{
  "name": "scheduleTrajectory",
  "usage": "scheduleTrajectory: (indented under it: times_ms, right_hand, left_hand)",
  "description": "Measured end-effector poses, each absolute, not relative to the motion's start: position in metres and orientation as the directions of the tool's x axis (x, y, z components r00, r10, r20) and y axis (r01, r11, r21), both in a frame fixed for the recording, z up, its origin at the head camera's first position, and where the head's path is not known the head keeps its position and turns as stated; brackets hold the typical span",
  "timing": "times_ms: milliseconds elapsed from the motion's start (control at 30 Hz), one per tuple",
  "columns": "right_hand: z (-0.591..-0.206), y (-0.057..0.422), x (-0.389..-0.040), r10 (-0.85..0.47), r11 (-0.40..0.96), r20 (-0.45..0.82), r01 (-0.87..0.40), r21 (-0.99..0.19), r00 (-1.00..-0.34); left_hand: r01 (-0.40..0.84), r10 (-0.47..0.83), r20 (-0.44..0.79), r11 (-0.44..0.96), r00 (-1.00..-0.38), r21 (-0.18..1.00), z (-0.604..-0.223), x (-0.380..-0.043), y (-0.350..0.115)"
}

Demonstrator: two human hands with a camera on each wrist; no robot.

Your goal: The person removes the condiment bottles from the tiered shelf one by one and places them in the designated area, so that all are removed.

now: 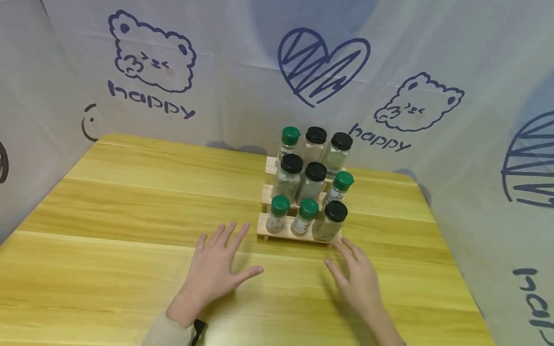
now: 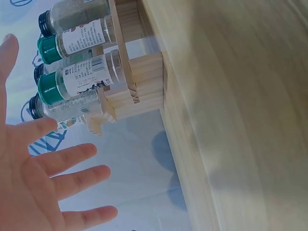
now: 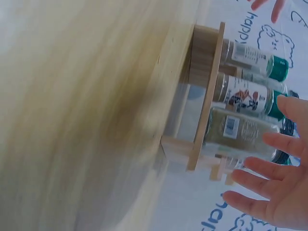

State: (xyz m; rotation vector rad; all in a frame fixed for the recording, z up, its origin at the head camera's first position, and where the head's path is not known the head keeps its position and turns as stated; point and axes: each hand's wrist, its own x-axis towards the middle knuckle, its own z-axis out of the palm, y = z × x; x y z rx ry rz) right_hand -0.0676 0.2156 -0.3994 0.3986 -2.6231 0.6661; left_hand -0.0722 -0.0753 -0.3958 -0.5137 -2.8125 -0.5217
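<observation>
A three-tier wooden spice rack (image 1: 294, 235) stands on the table, with several spice jars on its steps. Its lowest step bears two green-capped jars, one at the left (image 1: 275, 220) and one in the middle (image 1: 301, 223), and a larger black-capped jar (image 1: 327, 227) at the right. My left hand (image 1: 216, 269) hovers left of the rack's front, fingers spread and nothing held; the left wrist view shows its palm (image 2: 24, 183). Close to the rack's front right corner is my right hand (image 1: 359, 278), fingers loosely extended and holding nothing.
The wooden table (image 1: 130, 230) runs out on both sides of the rack. Behind it hangs a pale cloth (image 1: 242, 77) with bear, heart and "happy" drawings, close to the rack's back. A small black item (image 1: 198, 329) shows beside the left sleeve (image 1: 169, 331).
</observation>
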Motion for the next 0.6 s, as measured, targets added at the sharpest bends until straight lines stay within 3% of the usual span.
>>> scheduleTrajectory:
  times_ms: [433,600]
  right_hand:
    - [-0.406,0.237,-0.087,-0.033,0.683,0.46,-0.356,-0.638,-0.887]
    - [-0.406,0.243,-0.095,0.053,0.593,0.353,-0.255,-0.764,-0.934]
  left_hand:
    - [0.44,0.267,0.416,0.8,-0.87,0.408,-0.399,-0.081,-0.073]
    - [0.462,0.237,0.457,0.745,-0.858,0.482,-0.398,-0.084,-0.07]
